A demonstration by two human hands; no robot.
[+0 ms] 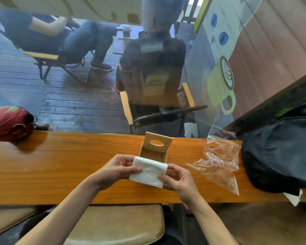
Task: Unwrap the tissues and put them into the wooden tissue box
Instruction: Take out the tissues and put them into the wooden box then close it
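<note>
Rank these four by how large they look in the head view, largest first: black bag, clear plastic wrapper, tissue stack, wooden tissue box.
1. black bag
2. clear plastic wrapper
3. tissue stack and wooden tissue box: look alike; the stack is nearer and hides the box's front, so unranked.

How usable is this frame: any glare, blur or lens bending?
Head view: hands and tissues sharp; window light glares off the counter at left; the scene beyond the glass is hazy with reflections; the wide lens bows the counter edge and tilts the wall at right; the plastic wrapper glints.

Red helmet [10, 122] — black backpack [281, 152] (right end)
</note>
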